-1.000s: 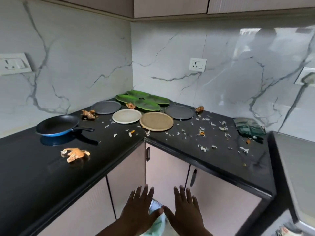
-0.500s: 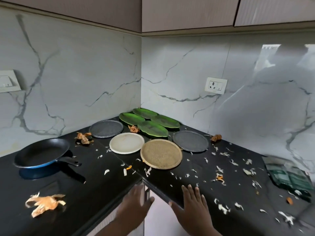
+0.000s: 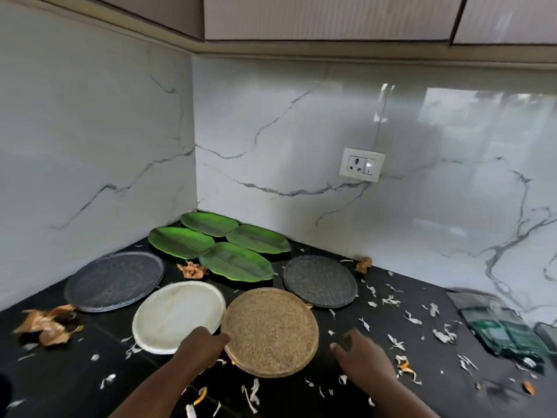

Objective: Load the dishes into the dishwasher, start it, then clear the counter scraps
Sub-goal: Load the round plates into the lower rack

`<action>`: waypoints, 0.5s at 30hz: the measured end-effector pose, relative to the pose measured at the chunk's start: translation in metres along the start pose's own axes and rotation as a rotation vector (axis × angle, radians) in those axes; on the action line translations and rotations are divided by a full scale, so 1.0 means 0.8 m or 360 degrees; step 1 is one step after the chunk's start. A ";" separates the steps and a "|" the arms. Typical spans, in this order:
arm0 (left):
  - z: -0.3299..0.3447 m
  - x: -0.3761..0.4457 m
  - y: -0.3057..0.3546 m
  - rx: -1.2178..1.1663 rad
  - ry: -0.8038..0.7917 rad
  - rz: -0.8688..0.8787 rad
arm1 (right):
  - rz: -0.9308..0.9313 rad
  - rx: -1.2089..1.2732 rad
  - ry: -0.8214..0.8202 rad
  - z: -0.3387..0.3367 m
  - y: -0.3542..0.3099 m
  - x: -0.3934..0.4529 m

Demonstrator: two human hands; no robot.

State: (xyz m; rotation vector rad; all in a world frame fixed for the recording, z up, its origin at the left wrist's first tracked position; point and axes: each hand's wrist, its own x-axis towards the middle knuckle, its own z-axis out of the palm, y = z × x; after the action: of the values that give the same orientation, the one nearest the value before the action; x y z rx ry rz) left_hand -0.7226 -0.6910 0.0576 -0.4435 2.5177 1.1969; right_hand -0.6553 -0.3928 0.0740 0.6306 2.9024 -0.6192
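A black corner counter under a marble-veined wall carries a spread of dishes and a litter of scraps as a person reaches in with both arms from the near edge. Four green leaf-shaped plates cluster in the corner, overlapping one another. To their left lies a grey round plate, to their right a dark speckled plate, and nearer the front edge a white plate sits just beside a tan woven-textured plate, their rims touching or nearly so.

The left hand stretches forward from a forearm angled up and to the right, knuckles uppermost, its fingertips at the left rim of the tan plate where it meets the white one; whether the fingers grip that rim or merely touch it cannot be told. The right hand hovers low over bare counter to the right of the tan plate, palm down, fingers loosely bent and spread, holding nothing.

Brown onion skins are heaped at the far left, and pale peel scraps dot the counter. A wall socket sits above the speckled plate.
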 end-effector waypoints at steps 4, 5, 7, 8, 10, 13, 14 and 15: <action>0.006 0.009 0.005 -0.0485 -0.0297 -0.0159 | 0.0199 0.0134 -0.0030 -0.011 -0.002 0.040; 0.008 0.012 0.006 -0.0552 -0.0334 -0.0173 | 0.0242 0.0177 -0.0029 -0.012 -0.002 0.054; 0.014 0.021 0.004 -0.0677 -0.0352 -0.0234 | 0.0289 0.0236 -0.0050 -0.014 -0.002 0.085; 0.015 0.022 0.003 -0.0713 -0.0353 -0.0259 | 0.0314 0.0272 -0.0067 -0.017 -0.003 0.097; 0.019 0.025 0.004 -0.0765 -0.0362 -0.0278 | 0.0396 0.0364 -0.0089 -0.025 -0.007 0.121; 0.022 0.021 0.007 -0.0776 -0.0325 -0.0266 | 0.0488 0.0467 -0.0065 -0.032 -0.006 0.154; 0.023 0.022 0.007 -0.0776 -0.0309 -0.0234 | 0.0507 0.0496 -0.0055 -0.031 -0.006 0.165; 0.025 0.023 0.006 -0.0803 -0.0319 -0.0240 | 0.0525 0.0527 -0.0044 -0.029 -0.006 0.175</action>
State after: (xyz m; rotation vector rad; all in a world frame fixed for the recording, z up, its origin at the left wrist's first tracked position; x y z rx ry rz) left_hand -0.7386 -0.6749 0.0417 -0.5845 1.9636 1.7171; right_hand -0.7849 -0.3348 0.0705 1.0989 2.5992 -1.0530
